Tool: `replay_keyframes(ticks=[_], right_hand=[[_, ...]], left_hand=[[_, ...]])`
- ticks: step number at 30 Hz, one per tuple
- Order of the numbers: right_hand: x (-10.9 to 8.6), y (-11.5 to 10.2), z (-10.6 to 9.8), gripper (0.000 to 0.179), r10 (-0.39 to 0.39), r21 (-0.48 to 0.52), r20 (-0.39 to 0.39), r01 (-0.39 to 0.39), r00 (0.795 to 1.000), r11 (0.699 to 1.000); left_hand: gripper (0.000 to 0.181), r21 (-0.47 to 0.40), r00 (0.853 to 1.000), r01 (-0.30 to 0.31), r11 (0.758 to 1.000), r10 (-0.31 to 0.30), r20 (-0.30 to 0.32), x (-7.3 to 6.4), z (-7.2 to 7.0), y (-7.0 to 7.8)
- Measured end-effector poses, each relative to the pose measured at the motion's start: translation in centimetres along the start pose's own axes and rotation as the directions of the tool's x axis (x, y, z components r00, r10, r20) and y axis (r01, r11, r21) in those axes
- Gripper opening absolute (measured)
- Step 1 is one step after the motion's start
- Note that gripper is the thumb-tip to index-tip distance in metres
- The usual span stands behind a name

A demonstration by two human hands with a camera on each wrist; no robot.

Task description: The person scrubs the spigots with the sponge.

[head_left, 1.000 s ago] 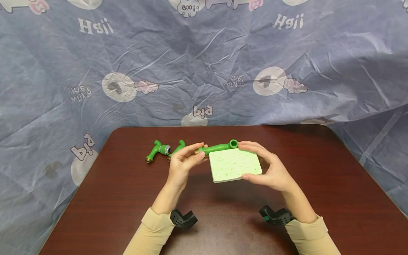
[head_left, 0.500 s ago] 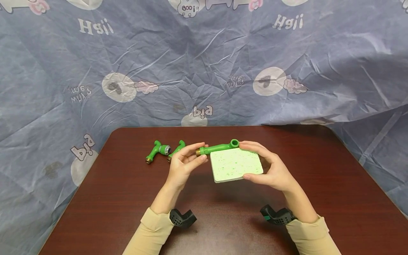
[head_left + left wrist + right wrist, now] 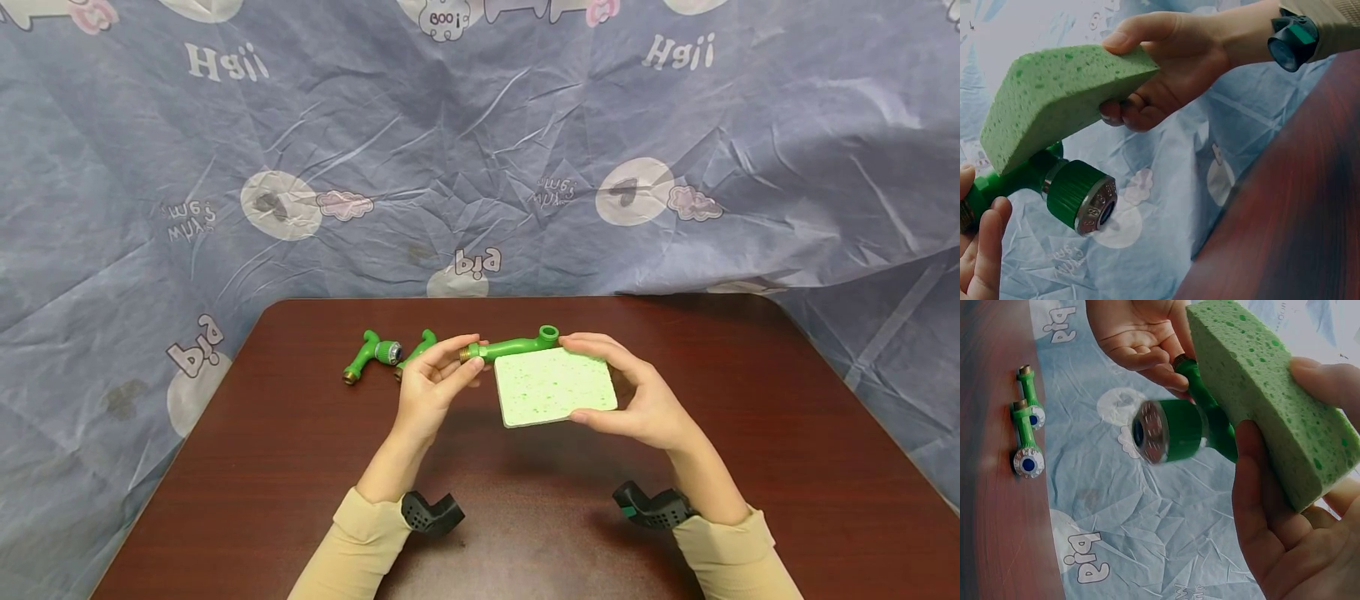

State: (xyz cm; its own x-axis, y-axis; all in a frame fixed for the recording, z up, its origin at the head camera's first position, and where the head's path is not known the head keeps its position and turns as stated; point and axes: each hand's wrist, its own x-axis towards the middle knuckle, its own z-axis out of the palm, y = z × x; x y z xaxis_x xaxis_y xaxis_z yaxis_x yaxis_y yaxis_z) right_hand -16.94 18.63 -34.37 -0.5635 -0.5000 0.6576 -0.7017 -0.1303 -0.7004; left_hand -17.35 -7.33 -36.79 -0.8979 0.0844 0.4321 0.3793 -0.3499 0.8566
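Note:
A green tap (image 3: 517,347) with a brass threaded end is held up above the table. My left hand (image 3: 429,385) pinches it near that threaded end. Its ribbed knob (image 3: 1075,194), with a silver lettered face, shows in the left wrist view. A light green sponge block (image 3: 555,387) is in my right hand (image 3: 641,396), gripped between thumb and fingers at its right end. The sponge lies along the near side of the tap and seems to touch it. In the right wrist view, the sponge (image 3: 1266,394) hides part of the tap (image 3: 1188,428).
Two more green taps lie on the dark brown table (image 3: 675,350), behind my left hand. One tap (image 3: 366,357) is in full view; the other tap (image 3: 423,343) is partly covered by my hand. A printed blue-grey cloth (image 3: 480,150) hangs behind the table.
The tap has turned slightly in my left fingers, its round spout opening now facing more upward. The sponge has shifted only a little along it.

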Motion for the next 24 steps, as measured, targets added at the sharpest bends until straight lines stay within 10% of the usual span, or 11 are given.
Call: replay_keyframes(ticks=[24], right_hand=[[0.0, 0.0, 0.3, 0.076, 0.049, 0.013, -0.005, -0.049, 0.999, 0.999]], left_hand=[[0.025, -0.093, 0.995, -0.007, 0.996, -0.002, -0.097, 0.1, 0.2, -0.2]])
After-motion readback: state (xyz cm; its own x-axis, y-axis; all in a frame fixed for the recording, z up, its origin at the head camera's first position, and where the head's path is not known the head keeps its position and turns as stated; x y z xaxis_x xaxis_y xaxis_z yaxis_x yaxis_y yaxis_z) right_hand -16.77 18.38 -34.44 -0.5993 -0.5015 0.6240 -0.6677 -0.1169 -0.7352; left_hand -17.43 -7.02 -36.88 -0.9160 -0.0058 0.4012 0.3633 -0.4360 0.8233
